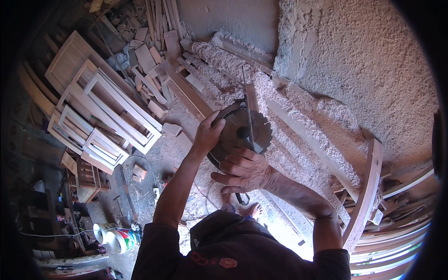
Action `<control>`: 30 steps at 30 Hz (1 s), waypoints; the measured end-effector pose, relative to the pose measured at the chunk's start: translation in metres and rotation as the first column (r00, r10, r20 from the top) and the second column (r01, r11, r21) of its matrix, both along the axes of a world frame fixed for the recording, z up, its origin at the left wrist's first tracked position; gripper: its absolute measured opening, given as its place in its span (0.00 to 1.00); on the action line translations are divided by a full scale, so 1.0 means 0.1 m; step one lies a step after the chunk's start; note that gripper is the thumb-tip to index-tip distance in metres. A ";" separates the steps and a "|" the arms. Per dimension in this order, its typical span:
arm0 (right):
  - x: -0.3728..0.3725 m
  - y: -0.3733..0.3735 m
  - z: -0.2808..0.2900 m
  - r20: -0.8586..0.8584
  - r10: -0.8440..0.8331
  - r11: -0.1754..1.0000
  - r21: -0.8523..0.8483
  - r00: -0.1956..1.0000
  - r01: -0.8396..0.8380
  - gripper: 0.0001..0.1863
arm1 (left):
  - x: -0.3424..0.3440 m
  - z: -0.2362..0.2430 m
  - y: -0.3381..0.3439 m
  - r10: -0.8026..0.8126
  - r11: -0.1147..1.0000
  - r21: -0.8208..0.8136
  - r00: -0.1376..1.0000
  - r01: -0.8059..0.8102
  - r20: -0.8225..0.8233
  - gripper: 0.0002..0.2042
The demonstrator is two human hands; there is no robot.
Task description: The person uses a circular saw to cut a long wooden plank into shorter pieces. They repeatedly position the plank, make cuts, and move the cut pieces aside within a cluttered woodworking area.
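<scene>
A circular saw's toothed blade (234, 133) sits near the middle of the frame, its flat face turned up toward the camera and its teeth showing along the right edge. A thin, dark metal rod (248, 112), perhaps a file, lies across that face, its tip pointing to the top of the frame. The right hand (245, 170), just below the blade, has its fingers curled and appears to grip the rod's lower end; the left hand (209, 133) is closed on the blade's dark guard (226, 112) at its left edge. The step in hand looks like tending the blade or its teeth, which calls for a steady left hold and a controlled rod, fingers clear of the teeth. Beyond, curly shavings (231, 63) cover beams in the upper middle, pale wooden frames (148, 132) lean at left, and buckets (120, 241) stand at lower left.
</scene>
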State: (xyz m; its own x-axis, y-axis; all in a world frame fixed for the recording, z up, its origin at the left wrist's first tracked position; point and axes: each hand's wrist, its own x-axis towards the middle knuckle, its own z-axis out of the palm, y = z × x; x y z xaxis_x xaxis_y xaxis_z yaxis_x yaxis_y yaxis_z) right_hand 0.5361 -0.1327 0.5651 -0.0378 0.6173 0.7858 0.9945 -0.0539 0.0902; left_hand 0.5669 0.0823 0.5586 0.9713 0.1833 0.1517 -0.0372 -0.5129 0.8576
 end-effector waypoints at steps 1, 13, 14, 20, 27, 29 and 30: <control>0.01 -0.02 0.02 -0.022 0.022 1.000 -0.013 1.000 -0.022 0.21 | -0.01 -0.01 -0.02 0.002 0.999 -0.051 1.000 -0.002 0.013 0.22; -0.79 -0.44 -0.27 -0.819 -0.364 0.763 0.012 0.444 0.646 0.43 | -0.10 -0.37 -0.19 0.152 0.884 -0.441 0.987 -0.157 -0.048 0.25; -0.84 -0.38 -0.30 -0.802 -0.424 0.737 -0.036 0.421 0.675 0.46 | -0.09 -0.38 -0.19 0.151 0.910 -0.386 0.988 -0.148 -0.021 0.25; -0.81 -0.29 -0.39 -0.901 -0.337 0.691 -0.041 0.272 0.722 0.45 | -0.27 -0.17 -0.23 0.061 0.832 0.507 0.946 -0.224 0.317 0.32; -0.75 -0.22 -0.42 -0.891 -0.311 0.659 0.050 0.332 0.751 0.42 | -0.19 0.41 -0.26 -0.800 0.121 0.799 0.535 0.589 -0.272 0.57; -0.77 -0.22 -0.43 -0.894 -0.334 0.649 0.011 0.298 0.761 0.42 | -0.14 0.43 -0.38 -0.837 0.113 0.775 0.480 0.622 -0.264 0.58; -0.77 -0.22 -0.43 -0.896 -0.341 0.643 -0.002 0.284 0.766 0.41 | -0.11 0.43 -0.41 -0.835 0.114 0.781 0.485 0.614 -0.259 0.57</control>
State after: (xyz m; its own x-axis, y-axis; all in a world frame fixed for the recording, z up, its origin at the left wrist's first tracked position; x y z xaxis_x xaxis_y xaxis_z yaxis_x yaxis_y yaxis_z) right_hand 0.4586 -0.1548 0.5218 0.9155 -0.1288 0.3812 0.2932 -0.4353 -0.8512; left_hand 0.5555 0.0410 0.6017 0.4890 -0.8720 -0.0225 -0.8671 -0.4888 0.0956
